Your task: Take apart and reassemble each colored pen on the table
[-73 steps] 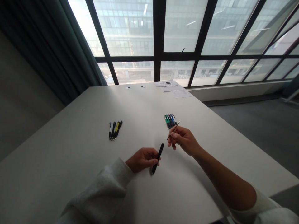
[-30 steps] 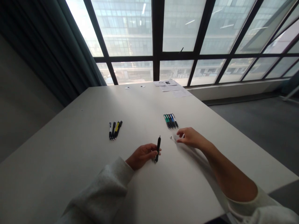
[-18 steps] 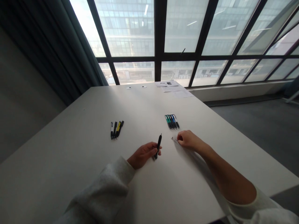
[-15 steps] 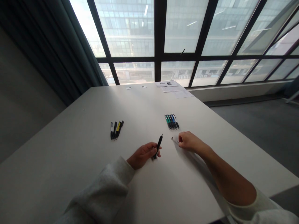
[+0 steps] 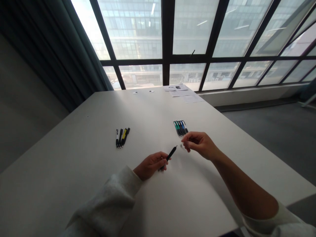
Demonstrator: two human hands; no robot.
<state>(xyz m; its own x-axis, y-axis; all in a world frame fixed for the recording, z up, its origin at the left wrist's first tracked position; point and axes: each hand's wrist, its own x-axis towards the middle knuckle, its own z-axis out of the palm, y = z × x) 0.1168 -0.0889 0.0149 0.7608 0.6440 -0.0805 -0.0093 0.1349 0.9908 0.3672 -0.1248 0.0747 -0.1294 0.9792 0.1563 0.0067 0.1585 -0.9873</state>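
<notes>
My left hand (image 5: 152, 163), coming from a light grey sleeve, is closed around a black pen (image 5: 171, 153). The pen slants up to the right, its thin tip bare, and its lower end is partly covered by my fingers. My right hand (image 5: 199, 144) hovers close to the pen tip, index finger and thumb parted, with nothing visible between them. Just left of those fingertips is a small pale, shiny piece (image 5: 181, 145), too small to name. Beyond my right hand lies a row of several green, black and blue pens (image 5: 179, 127), its near right end partly hidden by the hand.
On the left of the white table (image 5: 74, 171) lies another group of several pens (image 5: 122, 137), one yellow. Printed sheets (image 5: 181, 92) lie at the far edge, with two small white discs (image 5: 151, 91) beside them. Windows and a dark curtain (image 5: 61, 49) stand behind.
My right hand has gone from a closed fist to parted fingers, shifting up and slightly left towards the row of pens. The black pen in my left hand has tilted further right.
</notes>
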